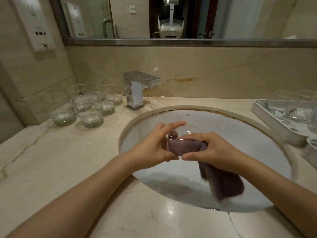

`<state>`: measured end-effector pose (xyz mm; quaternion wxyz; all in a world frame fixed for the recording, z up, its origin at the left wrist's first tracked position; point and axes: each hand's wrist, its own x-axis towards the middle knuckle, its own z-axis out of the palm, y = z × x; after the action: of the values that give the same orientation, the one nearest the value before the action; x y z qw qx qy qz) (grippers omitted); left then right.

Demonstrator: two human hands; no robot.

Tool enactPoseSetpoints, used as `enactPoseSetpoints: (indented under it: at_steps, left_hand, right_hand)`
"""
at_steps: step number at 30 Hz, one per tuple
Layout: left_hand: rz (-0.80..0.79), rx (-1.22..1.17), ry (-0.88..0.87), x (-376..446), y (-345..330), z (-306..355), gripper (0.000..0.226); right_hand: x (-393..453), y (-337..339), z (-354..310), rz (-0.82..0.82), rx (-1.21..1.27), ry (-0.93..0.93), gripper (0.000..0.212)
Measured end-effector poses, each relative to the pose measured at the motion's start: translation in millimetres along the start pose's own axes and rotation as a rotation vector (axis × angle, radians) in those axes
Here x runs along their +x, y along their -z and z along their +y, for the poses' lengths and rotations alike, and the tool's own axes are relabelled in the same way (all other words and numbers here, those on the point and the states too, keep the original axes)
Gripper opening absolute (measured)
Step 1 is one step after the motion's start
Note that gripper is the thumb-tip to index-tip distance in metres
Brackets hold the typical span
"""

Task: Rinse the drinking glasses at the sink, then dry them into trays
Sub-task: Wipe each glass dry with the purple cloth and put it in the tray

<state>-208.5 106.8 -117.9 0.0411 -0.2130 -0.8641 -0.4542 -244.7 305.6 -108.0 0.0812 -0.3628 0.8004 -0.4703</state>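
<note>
Over the white sink (pixel 231 134), my left hand (pixel 154 145) grips a clear drinking glass (pixel 187 130) from its left side. My right hand (pixel 214 152) holds a purple-grey cloth (pixel 221 179), with part of the cloth pushed into the glass and the rest hanging down towards the basin. Several more clear glasses (pixel 89 110) stand upright on the counter to the left of the tap. A white tray (pixel 274 122) at the right holds several glasses.
A chrome tap (pixel 137 88) stands behind the sink at the left, with no water seen running. The marble counter (pixel 60 160) surrounds the basin. A second white tray (pixel 310 150) shows at the right edge. A mirror (pixel 188 18) hangs on the wall above.
</note>
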Motion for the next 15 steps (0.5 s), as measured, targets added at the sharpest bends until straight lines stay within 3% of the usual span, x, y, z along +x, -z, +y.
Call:
enactPoseSetpoints:
  at_steps: [3, 6, 8, 10, 12, 15]
  left_hand:
    - [0.095, 0.55, -0.335, 0.4, 7.2, -8.7, 0.085]
    - [0.142, 0.475, -0.338, 1.6, 10.0, -5.4, 0.084]
    - [0.086, 0.18, -0.128, 1.9, 10.9, 1.1, 0.087]
    - [-0.069, -0.131, 0.122, 0.5, 14.6, 3.5, 0.09]
    - [-0.186, -0.321, 0.246, -1.7, 16.4, 3.7, 0.088]
    - [-0.158, -0.424, 0.27, -0.9, 17.4, 5.3, 0.088]
  right_hand:
    - [0.2, -0.5, -8.5, -0.077, 0.447, -0.188, 0.026]
    - [0.1, -0.6, -8.6, -0.08, 0.445, -0.159, 0.032]
    - [0.0, -3.3, -6.3, 0.021, 0.201, -0.078, 0.034]
    - [-0.6, -1.5, 3.1, 0.083, -0.367, 0.236, 0.041]
    - [0.6, -0.7, 17.6, 0.058, -0.815, 0.531, 0.051]
    - [1.1, 0.1, 18.0, 0.092, -0.86, 0.552, 0.051]
